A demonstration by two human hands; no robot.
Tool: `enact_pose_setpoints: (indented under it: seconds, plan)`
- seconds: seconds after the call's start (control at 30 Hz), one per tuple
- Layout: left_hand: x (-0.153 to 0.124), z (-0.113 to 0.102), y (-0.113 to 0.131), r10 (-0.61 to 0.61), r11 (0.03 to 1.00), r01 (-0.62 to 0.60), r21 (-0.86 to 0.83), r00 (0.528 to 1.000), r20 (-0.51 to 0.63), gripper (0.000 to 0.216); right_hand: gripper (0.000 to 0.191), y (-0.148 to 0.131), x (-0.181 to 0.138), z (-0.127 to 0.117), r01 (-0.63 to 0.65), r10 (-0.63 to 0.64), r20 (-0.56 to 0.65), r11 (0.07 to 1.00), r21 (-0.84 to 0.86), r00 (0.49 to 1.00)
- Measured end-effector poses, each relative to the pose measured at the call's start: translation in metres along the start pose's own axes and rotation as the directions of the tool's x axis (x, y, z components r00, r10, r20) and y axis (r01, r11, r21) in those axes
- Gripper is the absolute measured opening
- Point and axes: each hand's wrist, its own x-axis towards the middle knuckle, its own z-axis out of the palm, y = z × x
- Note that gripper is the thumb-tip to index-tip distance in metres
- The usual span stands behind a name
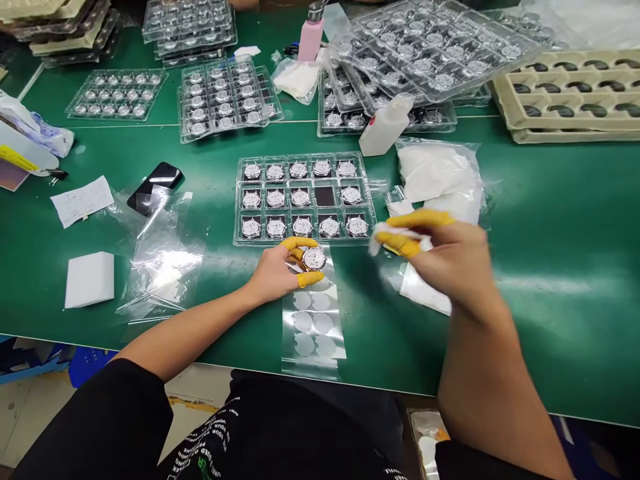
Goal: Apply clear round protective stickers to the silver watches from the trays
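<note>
Yellow finger cots cover fingers of both hands. My left hand (pixel 280 267) grips a round watch head (pixel 314 259) by its edges, dial side up. Pinched in my right hand (pixel 450 253) is a white cloth (pixel 376 241), partly hidden by the fingers and blurred by motion. Just beyond my left hand lies a clear plastic tray (pixel 240 208) of watch heads in rows; one pocket (pixel 325 197) shows only its dark base. Under and in front of the left hand lies a sheet of round clear stickers (pixel 313 323).
Stacked trays of watch heads (pixel 420 50) and a cardboard tray (pixel 575 123) stand at the back. A white bottle (pixel 386 127), a pink bottle (pixel 311 37) and a bag of white cloths (pixel 435 170) sit rightward. Leftward are a phone (pixel 156 185), plastic film (pixel 160 267) and a white block (pixel 90 280).
</note>
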Motion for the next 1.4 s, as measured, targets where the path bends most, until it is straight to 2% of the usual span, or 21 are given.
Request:
enact_pose_setpoints:
  seconds: [0.03, 0.1, 0.13, 0.2, 0.3, 0.43, 0.6, 0.7, 0.87, 1.0, 1.13, 1.23, 1.33, 1.4]
  plan:
    - [0.0, 0.0, 0.0, 0.0, 1.0, 0.0, -0.004, 1.0, 0.006, 0.057, 0.017, -0.007, -0.005, 0.011, 0.109, -0.113, 0.108, 0.993, 0.042, 0.988]
    - [0.001, 0.001, 0.0, 0.002, 1.0, -0.001, -0.016, 1.0, 0.024, 0.058, 0.01, -0.017, -0.014, 0.035, 0.29, -0.303, 0.244, 0.953, 0.087, 0.921]
    - [0.001, 0.001, 0.0, -0.001, 1.0, 0.001, -0.027, 0.999, 0.033, 0.058, 0.011, -0.02, -0.017, 0.045, 0.348, -0.357, 0.257, 0.934, 0.081, 0.898]
    - [0.002, 0.001, 0.001, -0.013, 0.999, 0.015, -0.051, 0.999, 0.037, 0.058, 0.013, -0.022, -0.02, 0.057, 0.395, -0.391, 0.216, 0.918, 0.025, 0.895]
    - [0.003, 0.001, 0.0, -0.022, 0.997, 0.023, -0.069, 1.0, 0.02, 0.059, 0.013, -0.018, -0.019, 0.055, 0.391, -0.381, 0.185, 0.92, -0.015, 0.906]
    - [0.002, 0.0, -0.002, -0.002, 0.999, 0.004, -0.052, 0.999, 0.043, 0.057, 0.016, -0.016, -0.02, 0.051, 0.438, -0.432, 0.254, 0.898, 0.034, 0.866]
    - [0.0, 0.0, -0.002, -0.009, 0.999, 0.01, -0.036, 1.0, 0.03, 0.054, 0.009, -0.018, -0.022, 0.06, 0.429, -0.424, 0.166, 0.903, 0.005, 0.89]
    - [0.001, 0.0, -0.001, -0.022, 0.997, 0.025, -0.079, 0.999, 0.042, 0.058, 0.009, -0.016, -0.021, 0.061, 0.447, -0.452, 0.199, 0.892, 0.069, 0.87]
    - [0.002, 0.0, 0.0, -0.043, 0.997, 0.044, -0.065, 0.999, 0.015, 0.058, 0.005, -0.011, -0.018, 0.059, 0.44, -0.435, 0.136, 0.898, -0.008, 0.89]
    - [0.001, 0.001, -0.001, -0.04, 0.998, 0.042, -0.056, 0.999, 0.03, 0.057, 0.006, -0.009, -0.018, 0.061, 0.462, -0.465, 0.225, 0.884, 0.072, 0.856]
    - [0.001, 0.001, -0.002, -0.045, 0.997, 0.045, -0.07, 0.999, 0.011, 0.058, 0.006, -0.008, -0.017, 0.062, 0.425, -0.423, 0.167, 0.905, 0.024, 0.891]
    - [0.001, 0.001, -0.002, -0.037, 0.999, 0.038, -0.039, 0.999, 0.019, 0.057, 0.007, -0.007, -0.018, 0.06, 0.481, -0.488, 0.188, 0.872, 0.088, 0.852]
    - [0.001, 0.001, -0.001, -0.046, 0.998, 0.047, -0.042, 0.999, 0.013, 0.058, 0.005, -0.008, -0.02, 0.061, 0.46, -0.463, 0.122, 0.886, 0.053, 0.878]
    - [0.001, 0.001, 0.0, -0.049, 0.998, 0.049, -0.047, 0.999, 0.005, 0.058, 0.006, -0.011, -0.022, 0.064, 0.427, -0.435, 0.133, 0.9, 0.085, 0.891]
